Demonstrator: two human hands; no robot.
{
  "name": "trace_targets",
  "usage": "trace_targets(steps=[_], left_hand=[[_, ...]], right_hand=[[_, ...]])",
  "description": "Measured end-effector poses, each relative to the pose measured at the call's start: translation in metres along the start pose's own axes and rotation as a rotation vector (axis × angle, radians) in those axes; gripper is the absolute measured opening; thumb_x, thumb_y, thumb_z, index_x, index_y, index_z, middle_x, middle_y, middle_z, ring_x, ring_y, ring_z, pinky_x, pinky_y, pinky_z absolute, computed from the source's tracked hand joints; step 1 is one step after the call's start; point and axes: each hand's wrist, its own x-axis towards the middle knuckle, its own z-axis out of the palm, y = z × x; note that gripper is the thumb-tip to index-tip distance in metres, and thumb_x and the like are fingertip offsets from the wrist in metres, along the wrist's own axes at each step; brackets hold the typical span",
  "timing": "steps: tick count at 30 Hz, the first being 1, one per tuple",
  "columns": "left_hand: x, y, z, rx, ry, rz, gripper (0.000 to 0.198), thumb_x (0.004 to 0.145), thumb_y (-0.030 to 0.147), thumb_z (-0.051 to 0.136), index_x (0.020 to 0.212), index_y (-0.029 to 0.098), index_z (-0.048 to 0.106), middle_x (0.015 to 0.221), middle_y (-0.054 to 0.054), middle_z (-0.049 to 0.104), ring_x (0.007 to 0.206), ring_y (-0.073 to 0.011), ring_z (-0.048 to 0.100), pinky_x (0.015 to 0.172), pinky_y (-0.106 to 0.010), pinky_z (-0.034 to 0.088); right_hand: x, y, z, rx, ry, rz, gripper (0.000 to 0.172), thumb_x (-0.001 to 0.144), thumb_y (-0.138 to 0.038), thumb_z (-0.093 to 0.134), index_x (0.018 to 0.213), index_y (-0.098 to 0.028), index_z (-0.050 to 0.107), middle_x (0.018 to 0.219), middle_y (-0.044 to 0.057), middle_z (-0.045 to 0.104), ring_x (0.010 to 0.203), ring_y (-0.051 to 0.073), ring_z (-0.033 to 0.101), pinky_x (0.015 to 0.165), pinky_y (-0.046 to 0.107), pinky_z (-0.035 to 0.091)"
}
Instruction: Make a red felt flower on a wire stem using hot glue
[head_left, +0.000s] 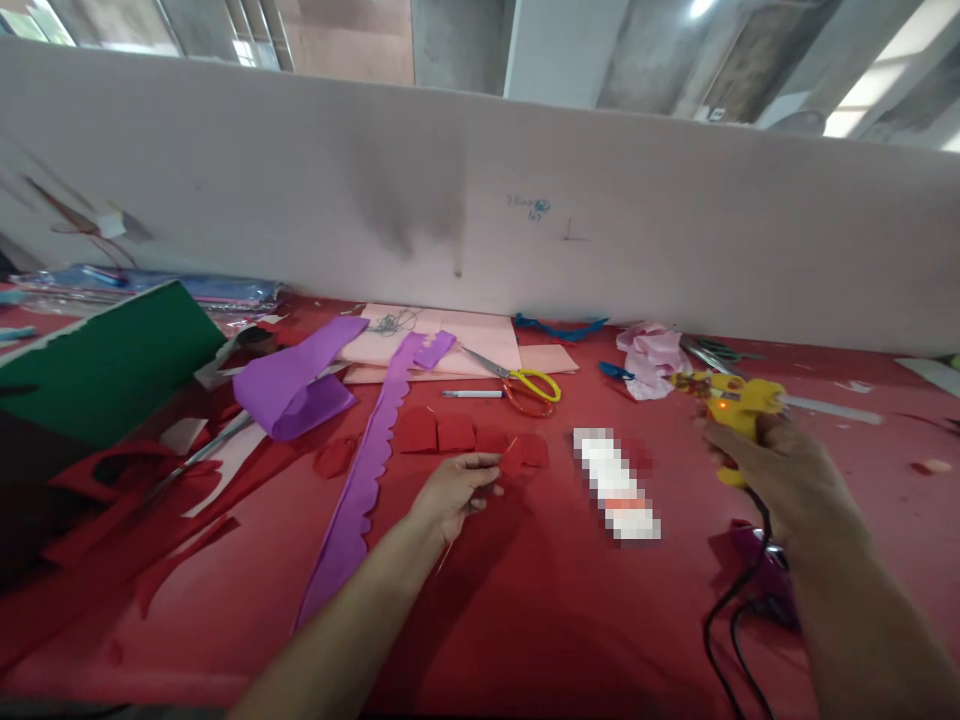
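My left hand [457, 492] is over the middle of the red tabletop, with thumb and fingers pinched on a thin wire [445, 560]. Its lower end pokes out beneath the hand. By the fingertips is a small red piece [514, 456]; whether it is fixed to the wire I cannot tell. Several red petal-shaped pieces [456, 434] lie in a row just beyond. On the right, my right hand [772, 465] grips a yellow hot glue gun [739, 402], its nozzle pointing left and an orange light glowing. A clear glue stick [832, 409] sticks out of its back.
Yellow-and-orange-handled scissors [534, 388] and a pen [472, 394] lie behind the row. A scalloped purple strip [367, 480] crosses the left side, near red scraps [112, 500] and a green board [112, 360]. The gun's black cord [709, 630] hangs at right. A white partition [480, 200] stands behind.
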Motion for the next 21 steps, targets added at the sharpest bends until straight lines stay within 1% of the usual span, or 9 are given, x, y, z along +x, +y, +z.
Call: trace_targets(steps=[1,3,4,6,8,11,14,17,21], left_hand=[[0.0,-0.001,0.0,0.008,-0.005,0.0,0.018,0.062,0.006,0.069,0.08,0.011,0.066,0.066,-0.004,0.062,0.049,-0.0072,0.055,0.039,-0.016,0.022],[0.001,-0.002,-0.002,0.022,-0.009,0.0,0.02,0.061,0.007,0.07,0.08,0.011,0.066,0.065,-0.003,0.062,0.049,-0.0066,0.053,0.039,-0.016,0.022],[0.002,-0.003,-0.002,0.029,-0.007,0.0,0.02,0.061,0.008,0.07,0.08,0.011,0.066,0.065,-0.003,0.061,0.049,-0.0062,0.052,0.039,-0.016,0.022],[0.003,-0.004,-0.003,0.037,-0.003,-0.001,0.02,0.061,0.009,0.07,0.08,0.012,0.066,0.066,-0.002,0.061,0.049,-0.0055,0.051,0.039,-0.016,0.022],[0.005,-0.004,-0.004,0.039,-0.003,-0.008,0.021,0.06,0.009,0.069,0.081,0.012,0.066,0.067,-0.002,0.061,0.049,-0.0055,0.051,0.039,-0.016,0.022],[0.006,-0.005,-0.004,0.033,-0.013,-0.026,0.021,0.061,0.009,0.067,0.082,0.012,0.065,0.068,-0.003,0.062,0.048,-0.0052,0.049,0.039,-0.016,0.022],[0.006,-0.005,-0.004,0.025,-0.018,-0.036,0.021,0.062,0.007,0.062,0.083,0.011,0.064,0.07,-0.003,0.062,0.047,-0.0043,0.048,0.039,-0.016,0.022],[0.004,-0.004,-0.003,0.037,-0.032,-0.013,0.028,0.062,0.006,0.062,0.089,0.013,0.062,0.068,-0.001,0.061,0.048,-0.0057,0.051,0.039,-0.017,0.022],[0.002,-0.002,0.0,0.043,0.018,0.043,0.017,0.061,0.007,0.066,0.074,0.014,0.057,0.06,0.001,0.057,0.051,-0.008,0.056,0.045,-0.018,0.03]], right_hand=[[-0.018,-0.006,0.007,0.138,-0.031,0.062,0.022,0.068,-0.039,0.066,0.082,-0.023,0.059,0.063,0.001,0.055,0.052,0.014,0.046,0.046,0.026,0.033],[-0.051,-0.015,0.027,0.195,-0.144,0.097,0.027,0.064,-0.041,0.068,0.079,-0.02,0.061,0.058,-0.001,0.053,0.046,0.011,0.042,0.042,0.024,0.032],[-0.066,-0.017,0.039,0.226,-0.242,0.12,0.028,0.065,-0.043,0.067,0.079,-0.019,0.061,0.054,-0.002,0.051,0.044,0.01,0.041,0.041,0.023,0.03],[-0.088,-0.017,0.061,0.232,-0.358,0.149,0.03,0.065,-0.047,0.065,0.072,-0.017,0.06,0.051,-0.002,0.051,0.043,0.01,0.042,0.04,0.023,0.032],[-0.101,-0.014,0.077,0.214,-0.428,0.157,0.032,0.069,-0.05,0.061,0.07,-0.018,0.058,0.052,0.0,0.056,0.043,0.012,0.046,0.041,0.023,0.035],[-0.107,-0.005,0.087,0.175,-0.471,0.132,0.031,0.073,-0.051,0.057,0.07,-0.02,0.056,0.047,-0.001,0.055,0.039,0.012,0.046,0.039,0.023,0.035],[-0.106,0.004,0.09,0.119,-0.47,0.107,0.029,0.075,-0.047,0.058,0.067,-0.019,0.056,0.043,-0.003,0.05,0.037,0.011,0.043,0.038,0.023,0.034],[-0.106,0.012,0.092,0.122,-0.498,0.138,0.031,0.078,-0.048,0.056,0.068,-0.018,0.057,0.043,-0.004,0.048,0.038,0.01,0.042,0.038,0.022,0.032],[-0.106,0.014,0.095,0.178,-0.544,0.156,0.034,0.079,-0.051,0.054,0.072,-0.018,0.058,0.044,-0.005,0.046,0.038,0.009,0.04,0.038,0.021,0.031]])
